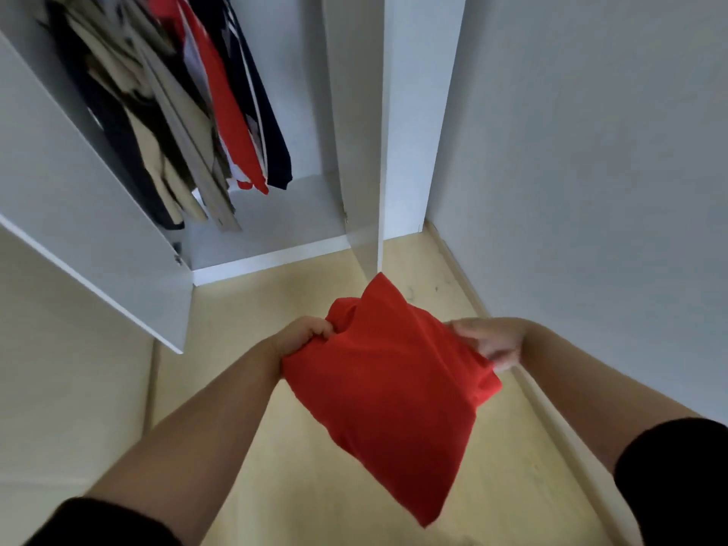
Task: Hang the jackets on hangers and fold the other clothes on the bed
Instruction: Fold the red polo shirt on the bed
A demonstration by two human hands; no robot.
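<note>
Clothes [220,112] are already hung in the open wardrobe [275,238]. A folded red garment [390,388] is held above the floor [275,466], its opposite edges gripped by the left hand [303,334] and right hand [492,342]. No bed is seen, so the remainder cannot be judged.

Folded red cloth garment [390,388]: soft, matt fabric, smooth apart from a few shallow creases. White flat-panel wardrobe [272,258] and its open white door [78,214]: smooth, laminate-like board with a faint satin sheen, carrying a small shiny metal hinge [178,258]; the hanging red, navy, beige and black clothes [220,112] inside are matt cloth. Pale yellow wood-look floor [275,466]: smooth, low gloss; plain white wall [591,151]: matt painted finish; black sleeves [677,478]: matt cloth.
</note>
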